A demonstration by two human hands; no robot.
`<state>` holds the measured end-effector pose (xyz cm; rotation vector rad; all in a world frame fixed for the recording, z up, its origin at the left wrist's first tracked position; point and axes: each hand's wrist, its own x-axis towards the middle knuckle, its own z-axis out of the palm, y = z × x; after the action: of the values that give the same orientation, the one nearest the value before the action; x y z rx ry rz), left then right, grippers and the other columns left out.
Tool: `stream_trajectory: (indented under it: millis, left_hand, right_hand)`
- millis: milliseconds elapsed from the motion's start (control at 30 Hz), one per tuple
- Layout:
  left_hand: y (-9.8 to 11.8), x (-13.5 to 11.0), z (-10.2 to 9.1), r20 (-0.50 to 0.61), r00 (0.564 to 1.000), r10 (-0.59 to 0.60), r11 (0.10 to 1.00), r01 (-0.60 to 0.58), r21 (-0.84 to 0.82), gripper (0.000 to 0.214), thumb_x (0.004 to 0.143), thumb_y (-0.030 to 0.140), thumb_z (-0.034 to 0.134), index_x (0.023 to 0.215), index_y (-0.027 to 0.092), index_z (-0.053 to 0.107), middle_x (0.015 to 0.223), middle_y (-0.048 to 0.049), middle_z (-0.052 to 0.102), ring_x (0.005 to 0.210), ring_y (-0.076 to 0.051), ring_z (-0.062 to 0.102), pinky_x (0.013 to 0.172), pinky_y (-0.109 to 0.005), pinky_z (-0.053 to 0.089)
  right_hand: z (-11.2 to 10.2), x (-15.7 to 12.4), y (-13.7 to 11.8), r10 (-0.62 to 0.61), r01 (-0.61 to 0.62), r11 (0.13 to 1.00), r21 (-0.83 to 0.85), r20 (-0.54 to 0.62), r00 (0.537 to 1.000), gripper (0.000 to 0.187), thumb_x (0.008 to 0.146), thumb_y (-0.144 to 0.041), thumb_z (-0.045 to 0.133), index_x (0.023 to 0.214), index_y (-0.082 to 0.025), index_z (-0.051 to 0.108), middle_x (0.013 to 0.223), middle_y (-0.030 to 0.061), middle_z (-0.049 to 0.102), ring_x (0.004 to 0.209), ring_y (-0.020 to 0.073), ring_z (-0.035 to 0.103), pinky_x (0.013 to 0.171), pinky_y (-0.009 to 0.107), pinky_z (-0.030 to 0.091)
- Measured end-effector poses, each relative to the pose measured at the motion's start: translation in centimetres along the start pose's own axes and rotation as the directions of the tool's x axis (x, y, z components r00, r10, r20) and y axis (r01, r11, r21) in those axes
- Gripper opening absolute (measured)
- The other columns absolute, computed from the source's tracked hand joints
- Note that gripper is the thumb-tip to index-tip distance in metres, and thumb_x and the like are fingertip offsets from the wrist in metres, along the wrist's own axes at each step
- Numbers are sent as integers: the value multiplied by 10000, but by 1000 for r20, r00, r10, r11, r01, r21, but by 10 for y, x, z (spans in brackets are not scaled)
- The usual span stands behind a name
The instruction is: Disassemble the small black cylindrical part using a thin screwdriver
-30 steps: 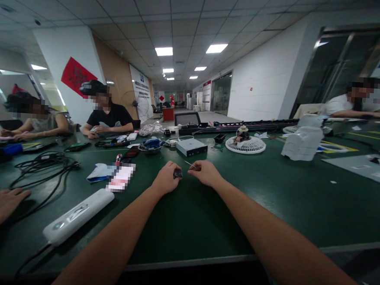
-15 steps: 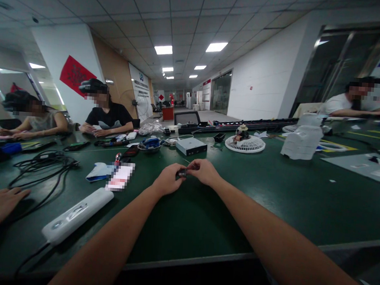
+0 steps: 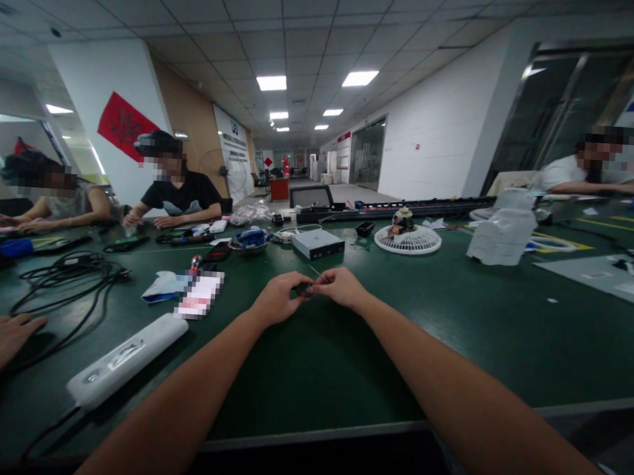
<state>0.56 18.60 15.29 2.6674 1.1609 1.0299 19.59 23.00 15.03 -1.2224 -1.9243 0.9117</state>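
My left hand [image 3: 277, 300] and right hand [image 3: 340, 286] are together, pinching one small dark part [image 3: 303, 289] over the green desk [image 3: 319, 368], with one thin pin [image 3: 314, 271] sticking out past it; one white strip [image 3: 127, 351] lies nearby.

Counted at our bench: one left hand [image 3: 277, 298], one right hand [image 3: 339, 286], one small dark part [image 3: 303, 289], one silver box [image 3: 317, 244], one metal bowl [image 3: 248, 246], one long white plastic unit [image 3: 127, 351], one round white fan [image 3: 407, 239], one bundle of black cable [image 3: 69, 278], and three seated co-workers [image 3: 179, 193].
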Motion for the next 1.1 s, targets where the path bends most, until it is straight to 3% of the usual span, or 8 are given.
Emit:
stream_trajectory:
  millis: [133, 300, 533, 733, 900, 1100]
  left_hand:
    - [0, 0, 0, -1, 1000, -3, 1000, 3, 8, 320, 776, 145, 682, 1092, 189, 652, 1041, -71, 688, 938, -204, 643, 848, -328, 509]
    - [2, 0, -1, 13, 1000, -12, 998, 12, 58, 352, 770, 163, 699, 1117, 190, 651, 1076, -77, 686, 975, -217, 641, 878, -341, 503]
    - [2, 1, 4, 8, 995, -103, 989, 102, 103, 375, 783, 231, 692, 1152, 185, 640, 1085, -68, 693, 956, -218, 647, 838, -315, 509]
    - [-3, 2, 5, -26, 968, -250, 950, 250, 187, 337, 776, 242, 698, 1107, 197, 662, 1082, -67, 703, 967, -231, 650, 839, -321, 502]
    - [-10, 0, 4, -55, 935, -350, 913, 354, 202, 348, 734, 239, 743, 1073, 202, 673, 1071, -60, 708, 977, -232, 650, 855, -323, 496]
    - [-6, 0, 5, -9, 958, -287, 945, 285, 159, 337, 734, 225, 726, 1066, 209, 675, 1049, -44, 711, 947, -217, 657, 807, -298, 510]
  right_hand:
    - [1, 0, 1, 14, -16, 997, -81, -24, 1000, 245, 702, -379, 718, 688, -135, 731, 559, -12, 611, 506, 93, 454, 468, 224, 297]
    - [4, 1, 4, -21, 12, 992, -125, -66, 998, 190, 688, -329, 702, 680, -139, 706, 597, -5, 634, 559, 110, 524, 494, 213, 335]
    - [9, -2, -1, -66, 60, 980, -188, -25, 998, 178, 775, -325, 630, 813, -159, 684, 743, 20, 697, 669, 136, 605, 566, 210, 393]
    - [-1, -1, -1, -111, 68, 950, -304, -126, 986, 194, 877, -279, 528, 1002, -175, 636, 803, 38, 709, 713, 150, 632, 642, 238, 432]
    - [-9, -3, 1, -221, 197, 869, -454, -1, 975, 131, 825, -220, 594, 889, -193, 705, 837, 38, 725, 760, 164, 649, 669, 243, 446]
    - [-8, -7, -3, -228, 210, 840, -499, 26, 973, 173, 829, -240, 591, 922, -228, 737, 869, 29, 742, 782, 173, 668, 673, 246, 458]
